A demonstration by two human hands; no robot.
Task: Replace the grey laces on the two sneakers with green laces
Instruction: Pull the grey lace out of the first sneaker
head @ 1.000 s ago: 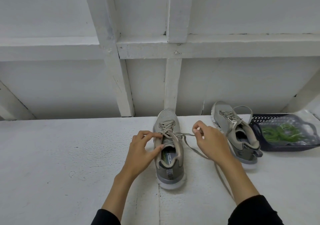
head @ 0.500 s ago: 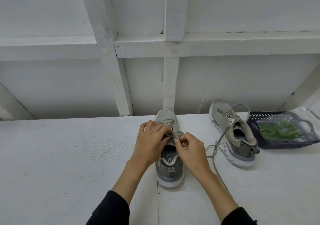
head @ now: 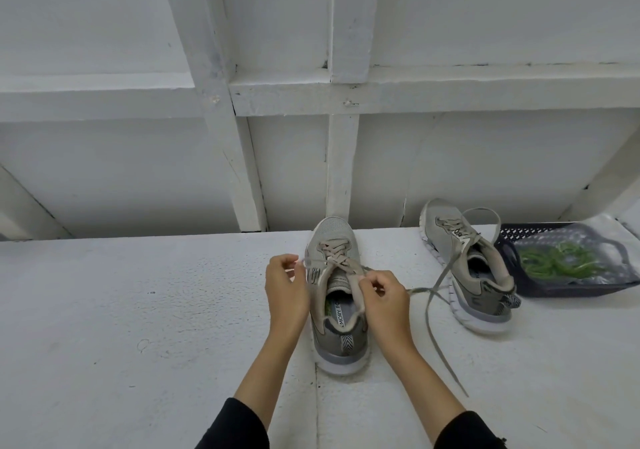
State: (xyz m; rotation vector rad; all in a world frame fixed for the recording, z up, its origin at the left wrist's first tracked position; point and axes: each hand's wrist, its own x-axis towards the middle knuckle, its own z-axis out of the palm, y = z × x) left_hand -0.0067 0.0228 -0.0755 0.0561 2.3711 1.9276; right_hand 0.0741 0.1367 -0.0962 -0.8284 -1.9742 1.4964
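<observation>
A grey sneaker [head: 334, 237] stands in the middle of the white surface, toe pointing away, with its grey lace [head: 337, 258] still crossed through the eyelets. My left hand [head: 285, 284] is at the shoe's left side and pinches a lace end. My right hand [head: 384, 296] is at the shoe's right side, fingers curled on the lace near the top eyelets. A loose grey lace tail [head: 436, 331] trails over the surface to the right. The second grey sneaker [head: 446, 241] lies further right, untied. Green laces [head: 554, 261] lie in a dark basket.
The dark mesh basket [head: 571, 289] sits at the far right, holding a clear bag with the green laces. A white wooden wall with posts and a rail [head: 346, 88] rises directly behind the surface's far edge.
My hands were together over the lace crossings; now they have drawn apart to either side of the shoe, the left pulling a lace end outward to the left.
</observation>
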